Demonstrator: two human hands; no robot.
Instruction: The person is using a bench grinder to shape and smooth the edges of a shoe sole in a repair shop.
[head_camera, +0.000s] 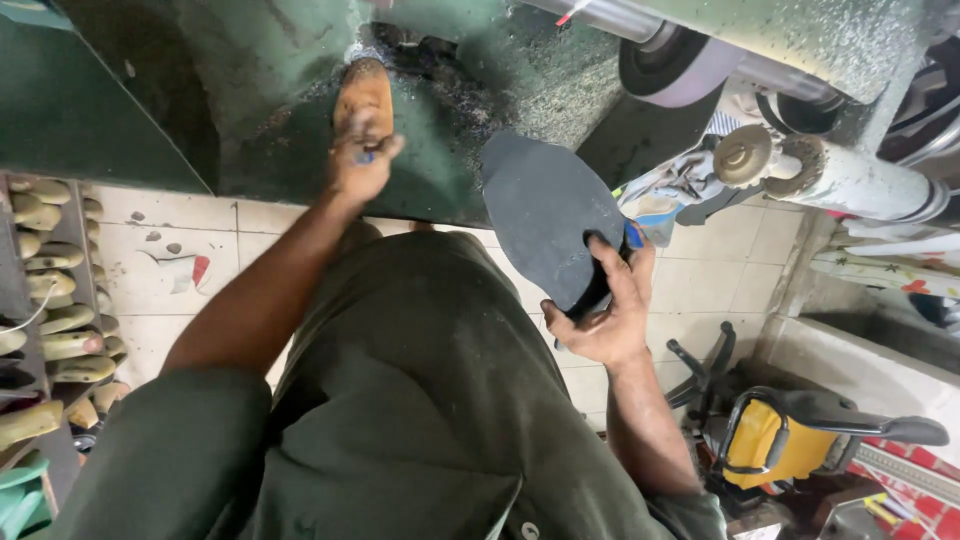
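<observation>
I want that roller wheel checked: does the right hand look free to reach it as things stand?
Probably not freely: the right hand is gripping the dark sole, which stands between it and the roller wheel. The left hand is busy holding a tan piece.

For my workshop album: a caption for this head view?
Right hand holds a dark shoe sole; left hand grips a tan shoe last.

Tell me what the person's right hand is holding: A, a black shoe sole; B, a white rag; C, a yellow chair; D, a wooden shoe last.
A: the right hand grips the lower edge of a flat black shoe sole, held up before the green machine.
</observation>
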